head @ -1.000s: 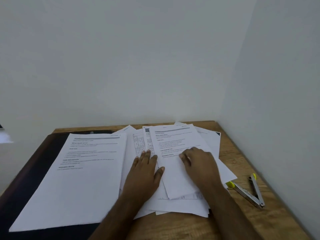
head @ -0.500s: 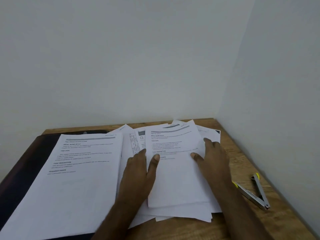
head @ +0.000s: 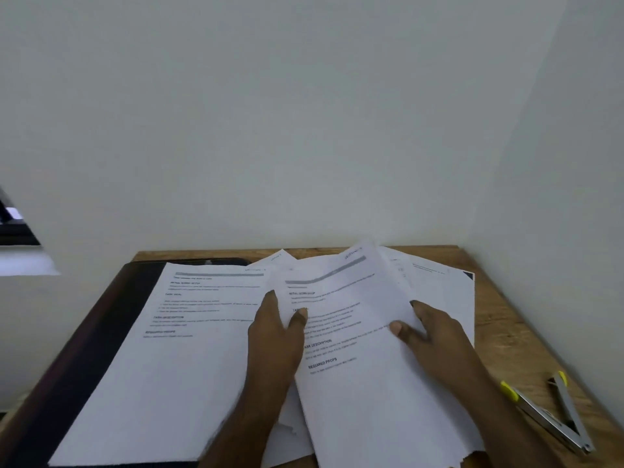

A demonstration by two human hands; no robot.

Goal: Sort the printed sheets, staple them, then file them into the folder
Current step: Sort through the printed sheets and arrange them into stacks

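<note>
A printed sheet (head: 351,332) is lifted off the loose pile (head: 442,292) at the middle right of the desk. My left hand (head: 275,336) pinches its left edge with the thumb on top. My right hand (head: 429,332) holds its right side, thumb on the print and fingers behind. A sorted sheet (head: 175,349) lies flat on the dark folder (head: 84,349) at the left. An opened metal stapler (head: 553,413) with yellow tips lies at the right, apart from both hands.
The wooden desk (head: 513,332) sits in a corner, with white walls behind it and along the right. A dark object (head: 13,224) shows at the left edge of the view.
Both hands went from resting flat on the pile to taking hold of the top sheet and raising it toward me. The stapler and the left sheet stayed put.
</note>
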